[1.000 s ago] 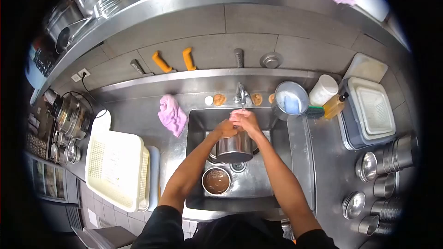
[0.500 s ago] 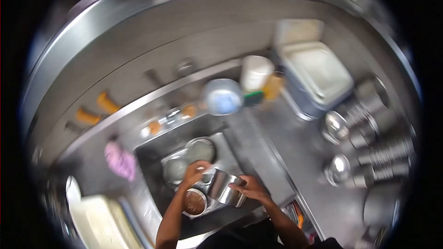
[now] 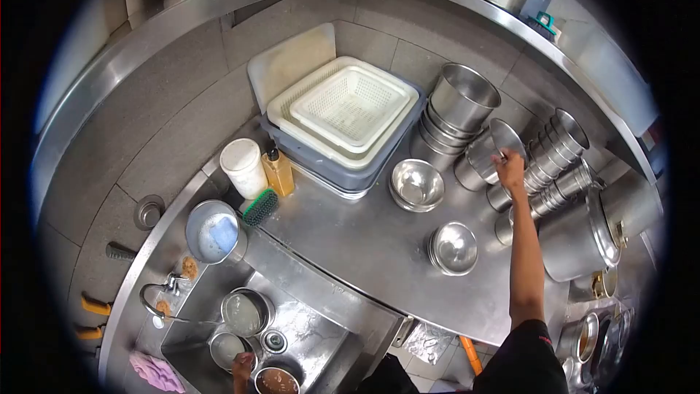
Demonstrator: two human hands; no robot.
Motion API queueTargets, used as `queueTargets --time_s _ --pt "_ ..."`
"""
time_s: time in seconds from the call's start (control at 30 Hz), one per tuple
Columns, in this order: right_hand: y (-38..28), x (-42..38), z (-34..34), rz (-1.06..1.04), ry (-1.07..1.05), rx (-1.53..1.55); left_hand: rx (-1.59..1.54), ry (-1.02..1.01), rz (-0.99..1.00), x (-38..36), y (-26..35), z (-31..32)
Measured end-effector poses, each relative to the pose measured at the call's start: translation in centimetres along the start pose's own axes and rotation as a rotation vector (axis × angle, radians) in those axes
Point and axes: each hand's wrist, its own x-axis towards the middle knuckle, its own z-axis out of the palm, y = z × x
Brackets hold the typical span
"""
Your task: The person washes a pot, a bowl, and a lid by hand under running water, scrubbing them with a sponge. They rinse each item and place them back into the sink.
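My right hand (image 3: 511, 168) reaches out over the steel counter. Its fingers are closed on the rim of a shiny metal pot (image 3: 477, 164), which stands among stacked pots. Low in the sink, my left hand (image 3: 242, 369) has its fingers curled at the rim of a small metal pot (image 3: 223, 352) with cloudy water in it. Beside that one sits another pot of cloudy water (image 3: 246, 312). A pot with brown contents (image 3: 277, 381) is just right of my left hand, partly cut off by the frame's lower edge.
The sink (image 3: 321, 335) has a running tap (image 3: 157, 293). Behind it are a bowl with a blue cloth (image 3: 211, 231), a green brush (image 3: 260, 208), a white tub (image 3: 244, 168) and a yellowish bottle (image 3: 278, 172). Nested baskets (image 3: 354, 106), steel bowls (image 3: 453, 248) and a large pot (image 3: 580, 241) occupy the counter.
My view has turned right. My right hand has carried the metal pot from over the sink to the counter stacks. My left hand remains in the sink, now at a pot of cloudy water.
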Motion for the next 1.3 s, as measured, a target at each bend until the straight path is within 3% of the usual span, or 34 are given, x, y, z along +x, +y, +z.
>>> queueTargets --time_s 0.17,0.23,0.37,0.4,0.43,0.47,0.5,0.53,0.57,0.6,0.63,0.67,0.7,0.73,0.8,0.87,0.93,1.0,1.07,1.1,1.13,1.2,1.3 --pt "5.6 1.6 7.6 -0.004 -0.071 -0.2 0.183 0.023 -0.017 0.0 -1.0 -1.0" --pt "7.0 2.0 9.4 -0.008 -0.116 -0.174 0.356 0.083 0.162 0.5 -1.5 -1.3" --pt "11.3 1.8 12.3 -0.08 -0.158 -0.165 0.396 0.097 0.107 -0.6 1.3 -1.1" --pt "12.8 2.8 12.6 0.008 -0.463 -0.26 0.429 0.063 0.134 0.1 1.5 -1.3" --pt "16.2 1.7 14.3 -0.283 -0.208 -0.208 0.456 0.036 0.144 0.0 1.2 -0.9" --pt "18.8 2.2 15.5 -0.349 -0.249 -0.32 0.439 0.074 0.083 0.7 -3.9 -1.6" --pt "18.6 2.1 15.4 -0.218 -0.274 -0.395 0.831 0.032 0.604 3.3 -5.4 -0.5" --pt "23.1 3.0 17.8 -0.246 -0.361 -0.503 0.738 0.029 0.32 1.2 -0.5 0.2" --pt "25.5 3.6 17.9 -0.502 -0.442 -0.556 0.808 0.154 0.418 2.2 -1.5 1.2" --pt "24.1 3.8 17.3 -0.307 -0.409 -0.45 0.66 0.239 0.369 3.3 -0.8 2.3" --pt "21.2 4.1 15.4 -0.298 -0.459 -0.399 0.619 0.023 0.036 4.0 3.3 1.9" --pt "18.2 4.2 14.1 -0.146 -0.497 -0.562 0.528 0.143 0.096 4.3 4.9 2.8" --pt "14.8 4.0 12.8 -0.008 -0.372 -0.528 0.667 0.131 0.059 3.8 9.7 2.9" --pt "12.3 3.6 11.2 -0.06 -0.322 -0.496 0.586 0.035 -0.062 4.2 12.8 2.8" --pt "9.1 2.7 9.3 -0.188 -0.159 -0.098 0.562 -0.036 -0.106 6.2 13.6 4.0" --pt "1.6 -1.0 5.9 -0.3 -0.139 0.03 0.553 -0.089 -0.144 8.1 13.1 5.5" --pt "-7.4 -6.0 2.3 -0.218 -0.351 0.227 0.515 -0.169 -0.19 9.3 12.2 6.8" --pt "-12.8 -11.7 1.7 -0.451 -0.238 0.25 0.496 -0.223 -0.224 10.0 11.0 8.5" --pt "-18.2 -15.8 0.1 -0.311 -0.522 0.416 0.524 -0.185 -0.182 10.9 8.1 10.7" --pt "-20.5 -17.7 0.5 -0.451 -0.499 0.461 0.532 -0.188 -0.167 12.1 5.9 11.7" --pt "-26.2 -19.3 -2.3 -0.45 -0.525 0.207 0.523 -0.189 -0.171 12.0 6.2 11.5" --pt "-26.2 -22.9 1.2 -0.331 -0.671 0.47 0.546 -0.209 -0.088 11.2 7.6 10.1" --pt "-31.6 -25.7 2.6 -0.455 -0.653 0.498 0.494 -0.189 0.048 11.5 7.1 9.4"
